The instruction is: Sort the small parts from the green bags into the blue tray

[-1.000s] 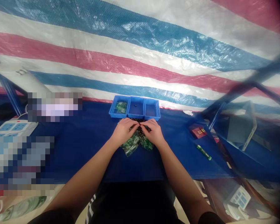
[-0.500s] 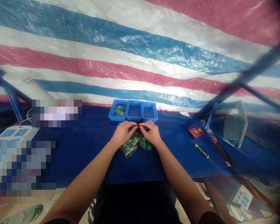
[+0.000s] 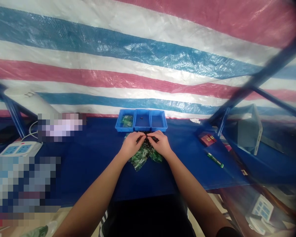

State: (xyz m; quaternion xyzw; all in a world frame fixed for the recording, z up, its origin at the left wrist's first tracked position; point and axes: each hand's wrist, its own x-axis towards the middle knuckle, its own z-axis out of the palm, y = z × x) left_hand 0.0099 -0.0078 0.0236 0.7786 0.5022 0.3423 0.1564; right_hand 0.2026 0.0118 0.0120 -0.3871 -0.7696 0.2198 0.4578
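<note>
My left hand (image 3: 131, 144) and my right hand (image 3: 160, 142) meet above a heap of small green circuit boards (image 3: 141, 155) on the blue table cover (image 3: 93, 158). Both hands are closed in a pinch around a small dark part (image 3: 145, 135) between the fingertips; I cannot make out what it is. Just behind the hands stand three joined blue bins (image 3: 141, 120). The left bin holds green boards, the middle one a single small dark piece, and the right one looks bare.
A red box (image 3: 207, 138) and a green pen (image 3: 215, 160) lie to the right. A clear plastic box (image 3: 246, 130) and blue frame bars stand further right. A white power strip (image 3: 17, 149) lies at the left. A striped tarp hangs behind.
The view has shifted slightly, so the table sits lower in the picture. Both hands stay pinched together over the green boards.
</note>
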